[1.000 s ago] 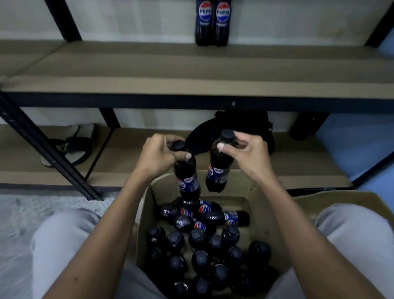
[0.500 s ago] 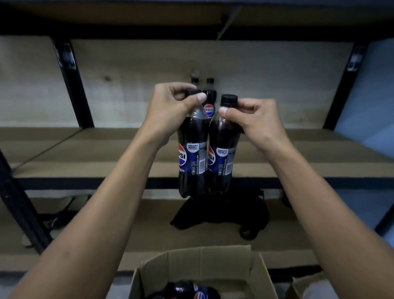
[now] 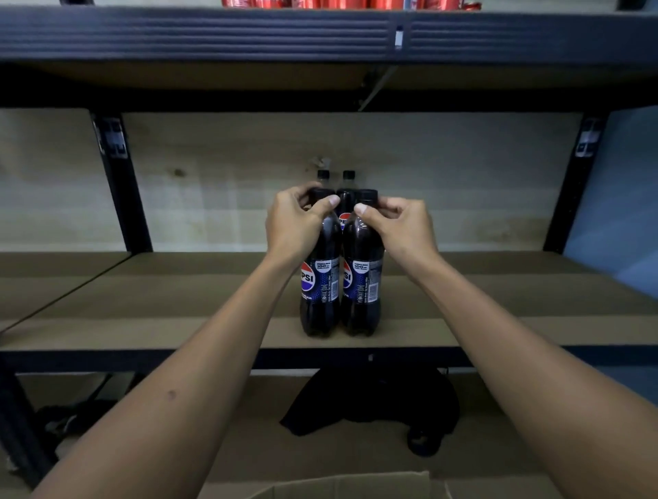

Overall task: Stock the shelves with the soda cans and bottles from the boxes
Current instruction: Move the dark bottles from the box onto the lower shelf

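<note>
Two dark Pepsi bottles stand side by side near the front edge of the middle shelf. My left hand grips the neck of the left bottle. My right hand pinches the neck of the right bottle just under its black cap. Both bottle bases appear to rest on the shelf board. Behind them, against the back wall, stand two more Pepsi bottles, mostly hidden. The top rim of the cardboard box shows at the bottom edge.
Red cans line the shelf above. A black bag lies on the lower shelf, with dark sandals at its left. Black uprights frame the bay. The shelf board stretches bare to both sides of the bottles.
Both hands lifted the two bottles out of the box, carried them up and forward, and brought them down onto the middle shelf in front of the two earlier bottles.
</note>
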